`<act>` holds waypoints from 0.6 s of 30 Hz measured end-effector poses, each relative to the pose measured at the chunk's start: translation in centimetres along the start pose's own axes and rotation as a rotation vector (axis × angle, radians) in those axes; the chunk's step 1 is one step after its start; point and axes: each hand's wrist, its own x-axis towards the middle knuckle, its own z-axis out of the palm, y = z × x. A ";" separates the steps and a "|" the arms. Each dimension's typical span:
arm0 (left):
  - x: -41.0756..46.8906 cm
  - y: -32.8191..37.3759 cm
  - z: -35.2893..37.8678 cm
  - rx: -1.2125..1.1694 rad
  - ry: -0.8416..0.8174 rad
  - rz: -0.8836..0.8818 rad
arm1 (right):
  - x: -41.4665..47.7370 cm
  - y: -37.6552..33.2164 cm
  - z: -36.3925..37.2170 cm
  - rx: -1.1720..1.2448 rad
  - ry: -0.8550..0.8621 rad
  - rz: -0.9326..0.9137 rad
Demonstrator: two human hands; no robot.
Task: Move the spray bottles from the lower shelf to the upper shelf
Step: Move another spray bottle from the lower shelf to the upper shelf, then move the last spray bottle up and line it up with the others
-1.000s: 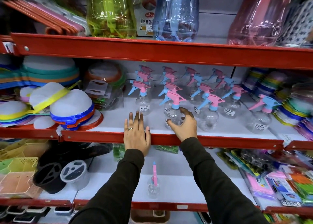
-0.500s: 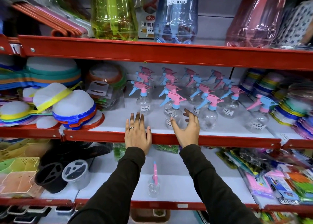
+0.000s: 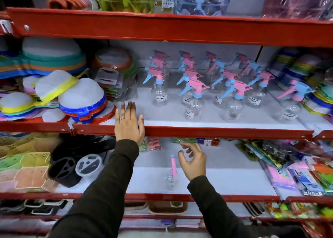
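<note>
Since a second ago the right hand (image 3: 193,163) has dropped from the front bottle on the upper shelf (image 3: 216,129) to the lower shelf (image 3: 225,182), where it hovers with fingers (image 3: 187,149) spread and empty just right of the single spray bottle (image 3: 172,176) standing there. Left hand (image 3: 128,124) lies flat, fingers extended, on the upper shelf's red front edge, left of the cluster of pink-and-blue spray bottles (image 3: 194,101).
</note>
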 end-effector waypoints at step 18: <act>0.7 -1.1 1.1 0.061 0.046 0.074 | -5.0 7.3 7.0 -0.169 -0.281 0.566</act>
